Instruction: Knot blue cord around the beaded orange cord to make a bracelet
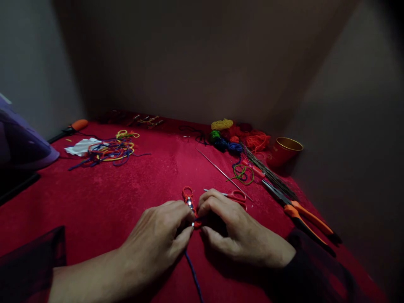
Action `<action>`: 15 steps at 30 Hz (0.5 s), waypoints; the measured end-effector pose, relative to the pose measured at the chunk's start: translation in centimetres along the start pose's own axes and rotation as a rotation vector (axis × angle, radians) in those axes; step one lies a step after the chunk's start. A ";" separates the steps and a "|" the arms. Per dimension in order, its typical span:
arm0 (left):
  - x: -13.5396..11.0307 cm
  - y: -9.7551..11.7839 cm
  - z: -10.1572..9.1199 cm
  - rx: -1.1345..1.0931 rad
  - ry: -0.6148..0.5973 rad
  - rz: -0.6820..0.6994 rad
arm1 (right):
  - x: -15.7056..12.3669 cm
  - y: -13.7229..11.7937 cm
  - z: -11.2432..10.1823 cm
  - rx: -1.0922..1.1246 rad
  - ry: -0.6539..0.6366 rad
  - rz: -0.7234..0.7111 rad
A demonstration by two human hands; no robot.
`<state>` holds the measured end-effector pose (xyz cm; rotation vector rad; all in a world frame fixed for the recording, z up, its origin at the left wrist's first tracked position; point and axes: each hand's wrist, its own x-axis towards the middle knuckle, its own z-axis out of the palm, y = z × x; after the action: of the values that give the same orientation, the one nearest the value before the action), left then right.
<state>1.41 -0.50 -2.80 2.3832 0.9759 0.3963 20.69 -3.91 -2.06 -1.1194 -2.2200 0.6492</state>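
My left hand (159, 235) and my right hand (235, 229) meet near the front of a red cloth-covered table (126, 198), fingers pinched together on a red knotted cord piece (190, 204) with a small metal bead. The cord's red loop sticks out beyond my fingertips. A blue cord (193, 273) trails from the pinch toward me. Both hands rest low on the cloth. Small red-handled scissors (235, 195) lie just behind my right hand.
A tangle of coloured cords (109, 149) and white paper (80, 147) lie at the left. Cord bundles (235, 136), a long metal needle (222, 172), thin sticks, orange-handled pliers (303, 216) and a red cup (284, 151) sit at the right. Walls close the back.
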 end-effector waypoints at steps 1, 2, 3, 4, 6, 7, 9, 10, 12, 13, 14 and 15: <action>0.0 0.0 0.0 -0.009 -0.001 0.004 | 0.0 0.1 0.1 -0.007 -0.005 -0.007; 0.0 -0.1 0.0 -0.020 -0.003 0.006 | 0.0 0.2 0.2 -0.014 -0.003 -0.015; 0.0 -0.1 -0.1 -0.033 -0.003 0.007 | 0.0 0.3 0.3 -0.018 0.001 -0.023; 0.0 -0.1 -0.2 -0.051 0.000 0.002 | 0.0 0.4 0.5 -0.017 0.011 -0.031; 0.0 -0.1 -0.4 -0.098 0.008 -0.026 | 0.0 0.6 0.7 -0.010 0.031 -0.044; 0.0 -0.1 -0.5 -0.123 0.015 -0.042 | 0.0 0.7 0.7 -0.008 0.037 -0.044; -0.1 0.0 -0.8 -0.165 0.034 -0.064 | 0.0 0.7 0.8 -0.005 0.041 -0.037; -0.1 0.0 -0.9 -0.175 0.040 -0.068 | 0.0 0.6 0.8 -0.004 0.042 -0.031; -0.1 0.0 -1.0 -0.175 0.046 -0.061 | 0.0 0.6 0.8 0.000 0.045 -0.028; -0.1 0.0 -1.0 -0.168 0.043 -0.053 | 0.0 0.6 0.8 0.002 0.047 -0.033; -0.1 -0.1 -1.0 -0.159 0.039 -0.043 | 0.0 0.7 0.8 0.001 0.050 -0.038; -0.1 -0.1 -0.9 -0.152 0.039 -0.032 | 0.0 0.8 0.9 0.000 0.052 -0.044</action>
<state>0.88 -0.20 -2.07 2.2285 0.9644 0.4888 20.55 -3.67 -3.19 -1.0718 -2.1944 0.5955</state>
